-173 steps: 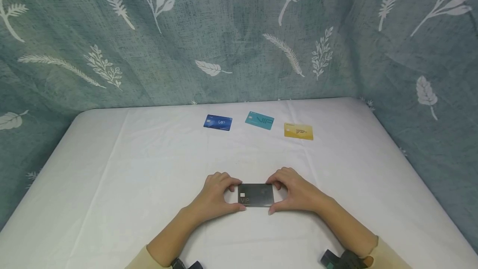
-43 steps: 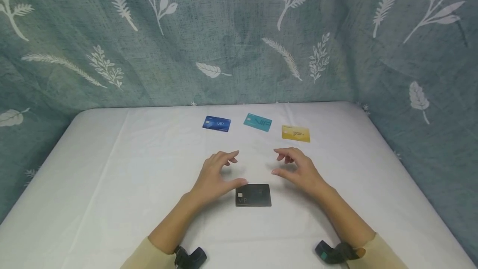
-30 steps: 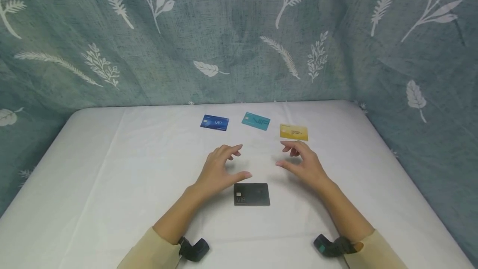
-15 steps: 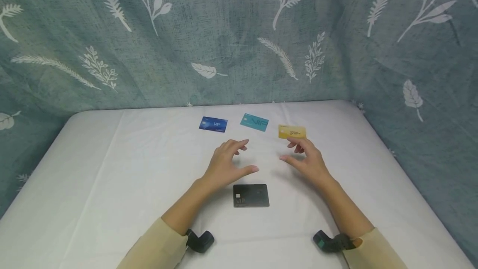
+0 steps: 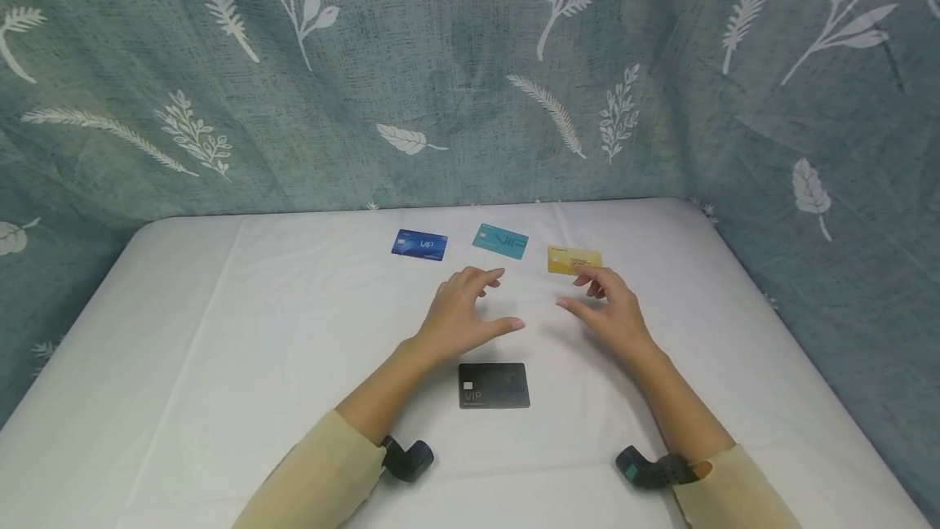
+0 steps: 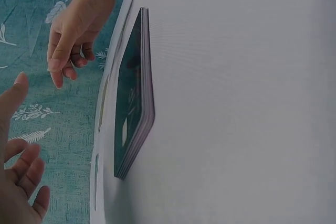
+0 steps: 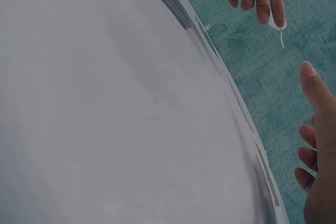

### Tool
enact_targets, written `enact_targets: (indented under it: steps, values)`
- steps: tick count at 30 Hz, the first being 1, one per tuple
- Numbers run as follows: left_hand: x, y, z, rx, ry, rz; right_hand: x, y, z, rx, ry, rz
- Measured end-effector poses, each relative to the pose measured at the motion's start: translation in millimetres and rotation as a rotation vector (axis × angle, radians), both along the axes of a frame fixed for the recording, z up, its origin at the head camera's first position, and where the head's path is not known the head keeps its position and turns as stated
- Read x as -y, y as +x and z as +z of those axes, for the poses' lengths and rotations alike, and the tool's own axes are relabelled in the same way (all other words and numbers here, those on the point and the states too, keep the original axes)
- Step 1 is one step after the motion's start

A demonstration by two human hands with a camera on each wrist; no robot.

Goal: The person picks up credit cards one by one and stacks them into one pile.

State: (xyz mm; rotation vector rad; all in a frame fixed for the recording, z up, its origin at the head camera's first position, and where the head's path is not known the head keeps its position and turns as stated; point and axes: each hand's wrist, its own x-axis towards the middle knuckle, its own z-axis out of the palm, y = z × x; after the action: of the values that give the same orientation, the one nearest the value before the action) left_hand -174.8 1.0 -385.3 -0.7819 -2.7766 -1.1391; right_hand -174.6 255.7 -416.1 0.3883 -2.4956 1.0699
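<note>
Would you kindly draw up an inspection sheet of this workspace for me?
Surface: white cloth-covered table, lightly creased.
Job's things: stack topped by a black VIP card, nearest the person; blue VIP card, teal VIP card and yellow card in a loose row beyond.
Clutter: nothing seen.
Hands: left hand and right hand both empty, fingers relaxed; right partly hides yellow card in head view.
Cables: nothing seen.
Surroundings: blue-green leaf-print fabric behind and beside table.

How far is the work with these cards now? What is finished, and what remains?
Apparently done: a neat stack of cards, its edges lined up, with a black card on top. In hand: nothing; the left hand hovers beyond the stack, the right hand by the yellow card. Probably left: that card, the teal card and the blue card, which lie separately, off the stack.
</note>
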Motion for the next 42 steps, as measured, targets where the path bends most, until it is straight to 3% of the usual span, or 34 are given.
enact_targets:
  steps: [13,22,32,42]
  values:
    - [-16.3,-11.5,3.0,0.043,-0.016,0.009,-12.0,-11.8,-2.2,0.046,-0.019,-0.056]
    - [-29.0,-23.2,-2.4,0.046,0.015,0.047,-21.9,-21.4,-9.2,0.022,0.018,-0.076]
    - [-45.1,-37.2,-6.0,0.131,0.061,0.108,-29.2,-26.1,-12.4,0.094,0.017,-0.09]
    - [-58.8,-47.5,-11.9,0.173,0.006,0.171,-41.7,-33.2,-15.1,0.166,0.053,-0.156]
